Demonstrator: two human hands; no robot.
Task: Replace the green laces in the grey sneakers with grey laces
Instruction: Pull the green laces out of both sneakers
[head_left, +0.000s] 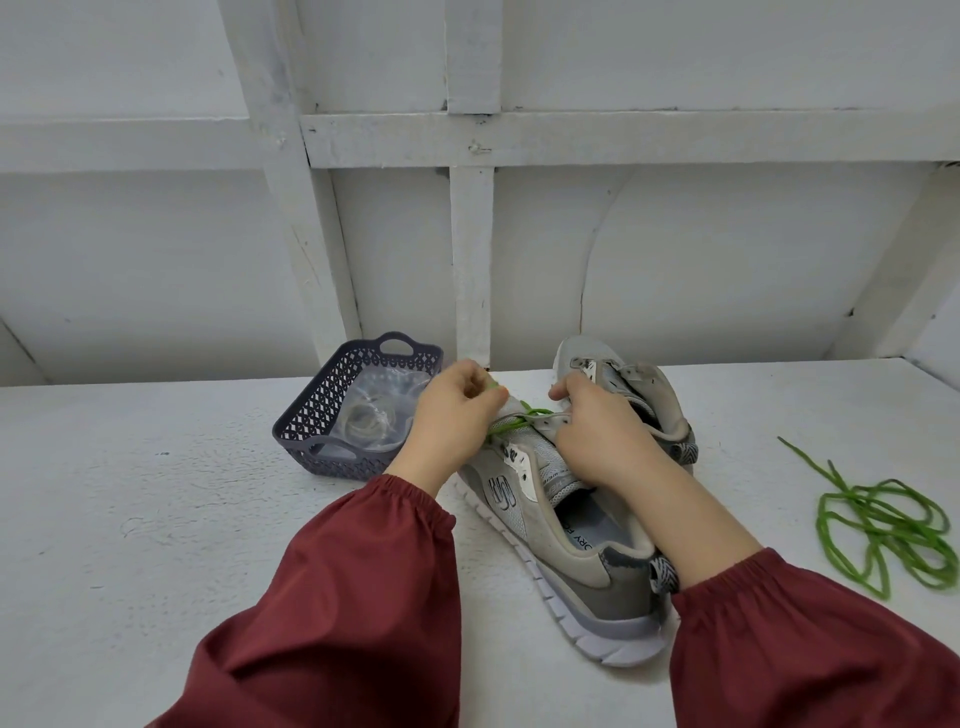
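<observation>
Green lace (522, 418) is found threaded only through the front eyelets of the near sneaker (566, 561), which lies on the desk (156, 493) with its toe pointing away. The lace is pinched by the left hand (452, 410) at the toe side; the upper is gripped by the right hand (597, 431) beside the eyelets. A steady pull along the eyelet line is advised, with the shoe held down, so that the tip is not snagged. A second green lace (883, 525) is noted loose at the right. The slotted basket (317, 415) is seen to hold a clear bag (387, 387), in which coiled grey laces (363, 418) appear to be kept.
</observation>
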